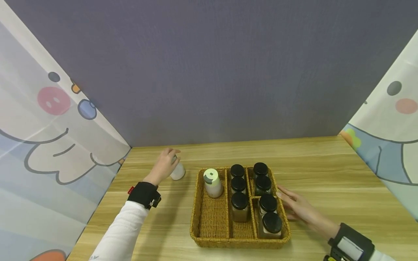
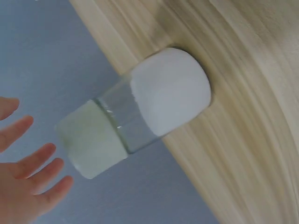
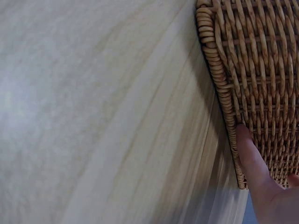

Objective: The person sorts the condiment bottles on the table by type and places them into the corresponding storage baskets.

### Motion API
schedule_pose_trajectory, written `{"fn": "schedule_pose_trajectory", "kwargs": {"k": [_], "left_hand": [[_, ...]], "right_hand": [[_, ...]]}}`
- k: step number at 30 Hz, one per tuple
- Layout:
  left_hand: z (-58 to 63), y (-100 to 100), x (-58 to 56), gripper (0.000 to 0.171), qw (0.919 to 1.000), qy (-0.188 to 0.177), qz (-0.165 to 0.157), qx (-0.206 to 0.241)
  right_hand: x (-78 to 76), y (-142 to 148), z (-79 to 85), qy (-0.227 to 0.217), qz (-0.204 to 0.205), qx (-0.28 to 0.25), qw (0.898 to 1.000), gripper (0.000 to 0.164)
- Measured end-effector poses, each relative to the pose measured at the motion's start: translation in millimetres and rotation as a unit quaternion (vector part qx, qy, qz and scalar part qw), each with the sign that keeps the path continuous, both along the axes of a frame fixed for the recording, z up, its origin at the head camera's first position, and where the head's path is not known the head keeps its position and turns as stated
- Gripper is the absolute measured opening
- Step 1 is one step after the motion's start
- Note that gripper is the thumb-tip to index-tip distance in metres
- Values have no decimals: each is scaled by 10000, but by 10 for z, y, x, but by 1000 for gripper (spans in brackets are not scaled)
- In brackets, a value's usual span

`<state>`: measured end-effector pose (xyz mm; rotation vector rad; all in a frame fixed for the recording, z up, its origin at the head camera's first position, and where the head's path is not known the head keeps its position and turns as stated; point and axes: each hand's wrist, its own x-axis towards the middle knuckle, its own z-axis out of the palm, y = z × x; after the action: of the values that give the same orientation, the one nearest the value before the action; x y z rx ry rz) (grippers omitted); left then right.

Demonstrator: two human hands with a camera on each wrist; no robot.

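Observation:
My left hand [image 1: 164, 165] is over a glass jar [image 1: 177, 172] standing on the table left of the basket. Seen from the left wrist, the jar [image 2: 170, 91] holds white contents under a pale green lid [image 2: 93, 140], and my fingers [image 2: 35, 161] are spread beside that lid, apart from it. My right hand [image 1: 298, 206] rests against the right side of a divided wicker basket [image 1: 238, 243]. In the right wrist view a digit of it touches the woven outer wall [image 3: 261, 70] near the bottom edge.
A similar jar with a pale green lid [image 1: 211, 175] stands in the basket's left compartment. Several black-lidded jars [image 1: 240, 201] fill the middle and right compartments. A grey panel [image 1: 228, 72] rises behind the wooden table [image 1: 326, 170], with printed curtains [image 1: 32, 145] at the sides.

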<state>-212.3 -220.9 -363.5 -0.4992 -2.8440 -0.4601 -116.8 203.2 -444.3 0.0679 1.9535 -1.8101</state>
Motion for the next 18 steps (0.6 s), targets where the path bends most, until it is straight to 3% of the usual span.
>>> {"fn": "schedule_pose_trajectory", "kwargs": {"k": [13,18], "left_hand": [[-101,-66,-84,35,9974,-612,371,-118],[-147,-86,-102,35,9971,-653,383,-93]], "right_hand": [[-9,0,-15,-21,-38,14,10000,66],[-11,1,-21,-14,-48,8,10000,65]]}}
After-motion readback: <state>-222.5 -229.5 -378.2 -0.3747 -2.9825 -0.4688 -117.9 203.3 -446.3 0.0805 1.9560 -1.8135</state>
